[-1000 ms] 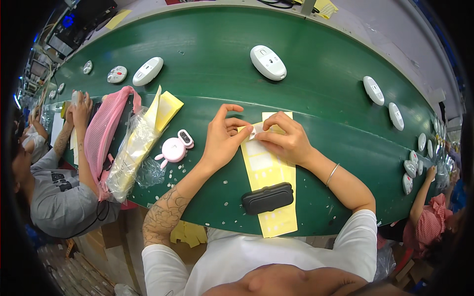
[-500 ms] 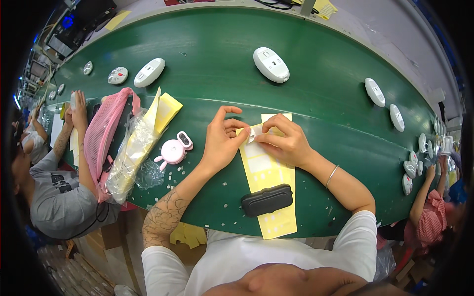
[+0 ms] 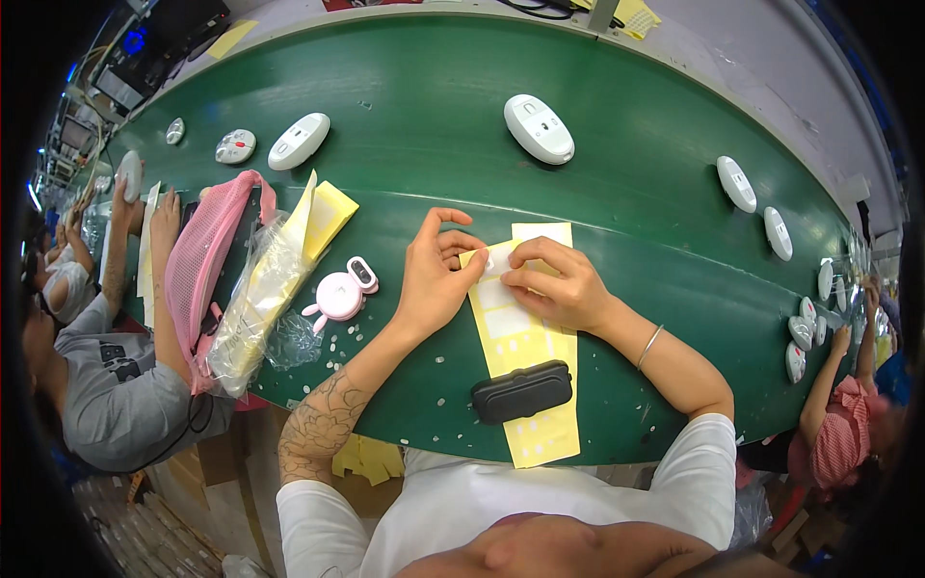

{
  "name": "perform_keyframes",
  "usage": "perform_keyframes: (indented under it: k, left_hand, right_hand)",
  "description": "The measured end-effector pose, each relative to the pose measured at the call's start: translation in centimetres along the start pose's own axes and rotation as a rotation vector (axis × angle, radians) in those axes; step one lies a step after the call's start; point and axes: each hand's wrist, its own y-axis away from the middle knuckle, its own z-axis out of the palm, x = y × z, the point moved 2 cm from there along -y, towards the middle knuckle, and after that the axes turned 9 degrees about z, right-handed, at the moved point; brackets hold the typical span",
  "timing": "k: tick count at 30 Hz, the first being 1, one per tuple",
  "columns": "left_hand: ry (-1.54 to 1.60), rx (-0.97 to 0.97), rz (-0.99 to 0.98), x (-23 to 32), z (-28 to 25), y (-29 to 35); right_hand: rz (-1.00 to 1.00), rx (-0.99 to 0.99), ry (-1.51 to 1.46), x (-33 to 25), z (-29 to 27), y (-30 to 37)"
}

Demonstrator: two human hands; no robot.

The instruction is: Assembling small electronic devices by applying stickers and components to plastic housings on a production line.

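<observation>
Yellow-backed sticker sheets [image 3: 540, 337] with white patches lie in front of me on the green bench. My left hand [image 3: 436, 279] pinches the upper left corner of the top sheet between its thumb and curled fingers, with the index finger raised apart. Just right of it, my right hand [image 3: 561, 281] hovers over the sheet's upper part, thumb and index finger brought together. Whatever is between those fingertips is too small to make out. A small white label [image 3: 495, 261] shows between the two hands. Across the lower part of the sheets rests a black oblong case [image 3: 521, 392].
White computer mice [image 3: 539, 129] lie spaced along the green belt [image 3: 414, 106] beyond my hands. To my left are a pink round gadget [image 3: 339, 295], a plastic-wrapped sheet bundle [image 3: 260, 308] and a pink mesh pouch [image 3: 207, 260]. Co-workers [image 3: 116, 376] sit on both sides.
My right fingertips have shifted slightly, and the white label between my hands looks less lifted. The mice on the belt have moved a little right. The left co-worker's hands have separated, one raising a mouse.
</observation>
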Motion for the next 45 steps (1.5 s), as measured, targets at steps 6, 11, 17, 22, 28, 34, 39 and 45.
perform_keyframes:
  k: [6, 11, 17, 22, 28, 34, 39, 45]
  left_hand:
    - [0.02, -0.003, -0.006, 0.3, 0.0, 0.1]
    - [-0.085, -0.023, 0.059, 1.1, 0.4, 0.6]
    - [-0.189, -0.044, 0.185, 1.8, 1.0, 0.9]
    - [-0.152, -0.033, 0.136, 1.6, 1.0, 0.9]
    - [-0.081, 0.003, 0.09, 0.9, 0.5, 0.7]
    - [-0.064, -0.003, 0.058, 0.5, 0.5, 0.6]
    - [-0.047, 0.006, 0.034, 0.4, 0.5, 0.6]
    - [-0.018, 0.008, 0.021, 0.1, 0.5, 0.6]
  right_hand:
    - [0.145, 0.076, -0.037, -0.3, 0.1, -0.2]
    - [0.333, 0.067, -0.102, -0.9, 0.0, -0.7]
    - [0.461, 0.064, -0.201, -0.8, 0.5, -0.1]
    - [0.504, 0.052, -0.238, -0.5, 0.6, 0.1]
    - [0.531, 0.044, -0.227, -0.5, 0.5, 0.2]
    - [0.531, 0.063, -0.22, -0.3, 0.6, 0.3]
    - [0.5, 0.09, -0.206, -0.1, 0.7, 0.2]
    - [0.504, 0.085, -0.203, -0.1, 0.6, 0.3]
